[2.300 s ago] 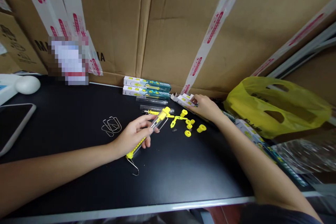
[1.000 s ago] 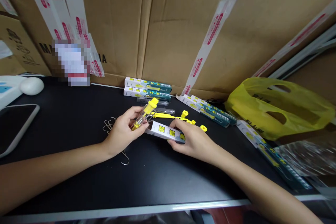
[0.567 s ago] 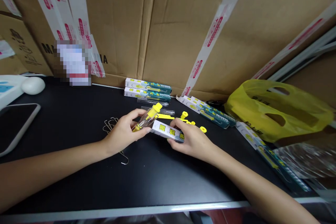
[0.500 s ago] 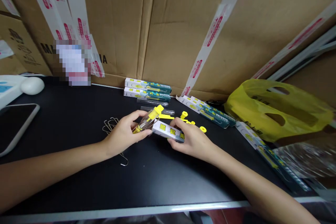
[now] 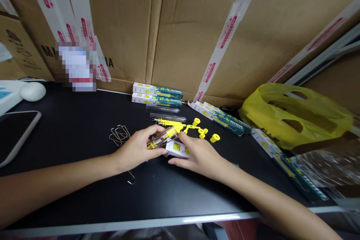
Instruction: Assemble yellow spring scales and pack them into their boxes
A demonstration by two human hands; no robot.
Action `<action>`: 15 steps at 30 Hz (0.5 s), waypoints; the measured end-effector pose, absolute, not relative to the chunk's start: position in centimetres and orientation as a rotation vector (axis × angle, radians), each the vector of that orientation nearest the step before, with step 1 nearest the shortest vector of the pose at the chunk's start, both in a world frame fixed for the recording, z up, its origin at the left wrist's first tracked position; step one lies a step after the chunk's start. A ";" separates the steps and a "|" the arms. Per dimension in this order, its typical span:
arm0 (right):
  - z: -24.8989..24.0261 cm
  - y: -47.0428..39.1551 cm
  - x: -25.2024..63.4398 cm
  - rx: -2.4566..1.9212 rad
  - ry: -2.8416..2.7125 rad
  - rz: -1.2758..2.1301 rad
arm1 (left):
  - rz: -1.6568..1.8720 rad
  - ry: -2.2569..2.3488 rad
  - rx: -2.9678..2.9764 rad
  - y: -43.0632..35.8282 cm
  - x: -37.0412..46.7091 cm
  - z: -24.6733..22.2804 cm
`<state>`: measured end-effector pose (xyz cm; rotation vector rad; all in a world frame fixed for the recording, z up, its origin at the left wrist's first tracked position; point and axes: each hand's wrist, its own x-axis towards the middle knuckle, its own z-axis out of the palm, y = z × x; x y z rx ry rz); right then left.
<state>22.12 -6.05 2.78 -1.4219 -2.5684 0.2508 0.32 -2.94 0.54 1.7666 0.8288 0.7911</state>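
My left hand (image 5: 135,145) is closed around a clear-tubed spring scale (image 5: 163,137) with a yellow top, its metal spring showing inside. The scale lies tilted, its yellow end up and to the right. In my right hand (image 5: 198,150) is a slim white carton (image 5: 176,147) with yellow lettering; my fingers hide much of it. The carton's near end is close beside the spring scale. Behind my hands lie yellow plastic parts (image 5: 194,127) and a clear tube (image 5: 168,117). Left of my left hand sits a bunch of wire hooks (image 5: 119,135), with another hook (image 5: 131,178) below the wrist.
Stacked printed cartons (image 5: 157,99) stand at the back, and more cartons (image 5: 221,118) lie right of them. A yellow plastic bag (image 5: 261,120) and a single carton (image 5: 289,163) are at the right. A phone (image 5: 18,135) lies left. A large cardboard box (image 5: 182,45) walls the back.
The yellow end of the spring scale has tipped lower and to the right. The right hand has shifted left with the carton, bringing both hands closer together.
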 end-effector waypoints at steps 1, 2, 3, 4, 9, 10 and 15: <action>2.7 -6.2 21.9 -1.442 -2.568 0.204 | 0.774 0.836 1.776 -3.0 0.4 0.5; 2.6 -6.3 21.8 -1.451 -2.560 0.168 | 0.757 0.844 1.780 -3.0 0.4 0.5; 2.5 -6.5 21.6 -1.455 -2.549 0.145 | 0.738 0.851 1.780 -3.1 0.5 0.5; 2.5 -6.6 21.4 -1.455 -2.538 0.131 | 0.719 0.854 1.778 -3.2 0.5 0.4; 2.7 -6.7 21.4 -1.458 -2.504 0.040 | 0.708 0.877 1.800 -3.4 0.6 0.4; 2.7 -6.6 21.6 -1.457 -2.494 0.000 | 0.732 0.897 1.821 -3.3 0.5 0.5; 3.3 -5.1 23.0 -1.521 -2.384 -0.298 | 0.859 1.018 2.127 -2.5 -0.4 1.2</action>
